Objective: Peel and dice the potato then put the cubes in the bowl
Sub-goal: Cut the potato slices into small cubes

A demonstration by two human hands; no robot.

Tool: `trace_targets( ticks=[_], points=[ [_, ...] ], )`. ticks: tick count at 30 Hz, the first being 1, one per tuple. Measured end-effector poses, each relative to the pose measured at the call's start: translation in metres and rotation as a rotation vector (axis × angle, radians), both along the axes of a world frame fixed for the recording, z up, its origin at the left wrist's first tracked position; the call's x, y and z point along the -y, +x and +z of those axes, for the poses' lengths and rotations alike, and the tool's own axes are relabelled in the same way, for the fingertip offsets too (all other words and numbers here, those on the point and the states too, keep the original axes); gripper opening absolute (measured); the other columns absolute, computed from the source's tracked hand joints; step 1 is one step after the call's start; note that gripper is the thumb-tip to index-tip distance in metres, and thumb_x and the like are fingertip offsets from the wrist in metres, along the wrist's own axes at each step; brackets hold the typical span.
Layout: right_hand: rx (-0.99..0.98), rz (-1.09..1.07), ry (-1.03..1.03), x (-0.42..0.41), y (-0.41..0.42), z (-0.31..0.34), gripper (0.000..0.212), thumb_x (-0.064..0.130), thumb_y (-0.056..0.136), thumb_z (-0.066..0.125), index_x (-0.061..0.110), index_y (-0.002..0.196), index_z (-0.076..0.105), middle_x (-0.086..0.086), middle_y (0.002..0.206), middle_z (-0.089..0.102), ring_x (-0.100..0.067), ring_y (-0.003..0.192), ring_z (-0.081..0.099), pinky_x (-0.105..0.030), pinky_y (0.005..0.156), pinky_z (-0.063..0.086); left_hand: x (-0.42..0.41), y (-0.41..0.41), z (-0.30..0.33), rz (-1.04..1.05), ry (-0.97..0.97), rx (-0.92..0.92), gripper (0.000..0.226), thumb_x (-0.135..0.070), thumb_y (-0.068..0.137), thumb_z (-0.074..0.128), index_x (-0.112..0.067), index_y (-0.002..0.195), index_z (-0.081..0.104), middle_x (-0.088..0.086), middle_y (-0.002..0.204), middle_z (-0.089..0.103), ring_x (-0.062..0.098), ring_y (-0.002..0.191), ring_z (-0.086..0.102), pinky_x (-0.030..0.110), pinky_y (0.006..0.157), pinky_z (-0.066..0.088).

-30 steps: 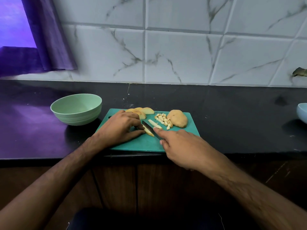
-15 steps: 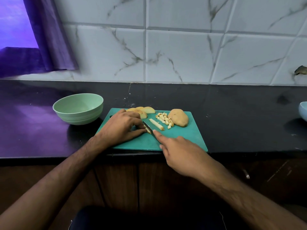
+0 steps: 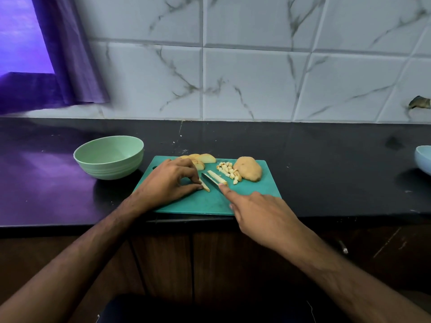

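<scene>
Head: L hand [image 3: 171,181] pinching potato strip [image 3: 205,186], R hand [image 3: 258,213] w/ knife [image 3: 211,179]

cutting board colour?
Teal green cutting board; it shows in the head view, the only one.

I am looking down into a home kitchen. A black stone counter [image 3: 326,164] runs the width of my view, backed by a wall of large white marble-veined tiles [image 3: 251,85]. Under the counter's front edge I see dark brown wooden cabinet doors [image 3: 163,264]. At the far left corner a purple fabric curtain [image 3: 70,54] hangs beside a window [image 3: 21,33] that casts violet light on the stone. A teal plastic cutting board [image 3: 210,201] sits at the front edge with cut potato on it, a pale green ribbed bowl [image 3: 109,157] stands just beside its left side, and a pale blue bowl [image 3: 423,158] shows at the right edge.
</scene>
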State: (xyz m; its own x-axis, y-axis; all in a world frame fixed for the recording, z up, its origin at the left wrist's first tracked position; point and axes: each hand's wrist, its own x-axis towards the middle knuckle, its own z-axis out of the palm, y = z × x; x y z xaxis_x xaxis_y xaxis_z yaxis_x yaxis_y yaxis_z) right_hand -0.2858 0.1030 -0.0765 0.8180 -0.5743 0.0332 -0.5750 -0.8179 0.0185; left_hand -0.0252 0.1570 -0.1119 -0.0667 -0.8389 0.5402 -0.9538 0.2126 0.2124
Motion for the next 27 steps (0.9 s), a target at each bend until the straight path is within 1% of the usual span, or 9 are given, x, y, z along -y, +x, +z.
trace_targets(
  ticks=[2,5,6,8,11,13,16,21,27],
  points=[
    [0.017,-0.023,0.021,0.009,0.003,0.004,0.053,0.038,0.111,0.024,0.044,0.16,0.006,0.008,0.079,0.04,-0.011,0.075,0.048,-0.035,0.068,0.043,-0.001,-0.001,0.001,0.011,0.012,0.006,0.028,-0.054,0.088,0.066,-0.027,0.088,0.076,-0.017,0.102,0.067,0.002,0.097,0.063,0.035,0.082,0.053],
    [0.056,-0.036,0.149,0.022,0.001,0.013,0.05,0.041,0.11,0.027,0.05,0.158,0.014,0.011,0.086,0.048,-0.008,0.074,0.053,-0.034,0.07,0.048,-0.002,-0.003,0.002,0.04,0.02,0.036,0.019,-0.046,0.088,0.07,-0.028,0.092,0.074,-0.018,0.108,0.071,0.0,0.104,0.062,0.011,0.088,0.037],
    [0.077,-0.032,0.205,0.024,-0.001,0.015,0.049,0.042,0.11,0.028,0.053,0.157,0.016,0.013,0.087,0.05,-0.006,0.07,0.056,-0.034,0.071,0.053,-0.001,-0.003,0.002,0.048,0.023,0.046,0.014,-0.042,0.089,0.072,-0.029,0.094,0.072,-0.019,0.105,0.071,-0.001,0.103,0.061,0.01,0.087,0.034],
    [0.105,-0.024,0.276,0.026,-0.006,0.019,0.048,0.042,0.11,0.03,0.056,0.155,0.019,0.014,0.079,0.049,-0.006,0.058,0.058,-0.036,0.071,0.059,-0.001,-0.002,0.001,0.046,0.026,0.046,0.008,-0.033,0.091,0.075,-0.031,0.096,0.069,-0.022,0.1,0.069,-0.002,0.099,0.061,0.021,0.087,0.037],
    [0.105,-0.014,0.328,0.024,-0.012,0.021,0.049,0.041,0.11,0.032,0.056,0.155,0.019,0.011,0.073,0.05,-0.007,0.048,0.057,-0.028,0.057,0.056,-0.002,-0.002,0.002,0.03,0.022,0.015,0.014,-0.028,0.091,0.076,-0.029,0.103,0.069,-0.02,0.102,0.068,-0.002,0.097,0.062,0.032,0.086,0.047],
    [0.109,-0.002,0.334,0.02,-0.015,0.021,0.049,0.04,0.11,0.033,0.055,0.155,0.02,0.011,0.072,0.051,-0.008,0.048,0.057,-0.029,0.056,0.056,-0.002,-0.002,0.002,0.027,0.018,0.008,0.018,-0.027,0.091,0.076,-0.025,0.108,0.072,-0.014,0.104,0.067,0.0,0.094,0.062,0.029,0.086,0.049],
    [0.101,0.013,0.284,0.017,-0.016,0.02,0.049,0.041,0.11,0.031,0.054,0.156,0.018,0.014,0.074,0.047,-0.006,0.056,0.054,-0.034,0.065,0.056,-0.004,-0.003,0.003,0.007,0.022,0.015,0.017,-0.02,0.09,0.076,-0.02,0.107,0.076,-0.009,0.1,0.063,0.003,0.089,0.062,0.023,0.082,0.05],
    [0.11,0.007,0.21,0.017,-0.02,0.016,0.05,0.042,0.11,0.03,0.055,0.156,0.016,0.013,0.074,0.044,-0.005,0.063,0.045,-0.026,0.057,0.035,-0.006,-0.005,0.004,-0.015,0.028,0.038,0.016,-0.017,0.091,0.075,-0.02,0.106,0.078,-0.011,0.1,0.057,0.002,0.088,0.058,0.005,0.08,0.04],
    [0.056,0.008,0.193,0.01,-0.017,0.006,0.051,0.041,0.11,0.029,0.055,0.156,0.012,0.011,0.076,0.048,-0.007,0.065,0.049,-0.025,0.057,0.039,-0.007,-0.007,0.004,-0.063,0.025,0.023,0.015,-0.018,0.091,0.075,-0.019,0.106,0.078,-0.007,0.102,0.058,0.0,0.087,0.056,0.003,0.079,0.038]
  ],
)
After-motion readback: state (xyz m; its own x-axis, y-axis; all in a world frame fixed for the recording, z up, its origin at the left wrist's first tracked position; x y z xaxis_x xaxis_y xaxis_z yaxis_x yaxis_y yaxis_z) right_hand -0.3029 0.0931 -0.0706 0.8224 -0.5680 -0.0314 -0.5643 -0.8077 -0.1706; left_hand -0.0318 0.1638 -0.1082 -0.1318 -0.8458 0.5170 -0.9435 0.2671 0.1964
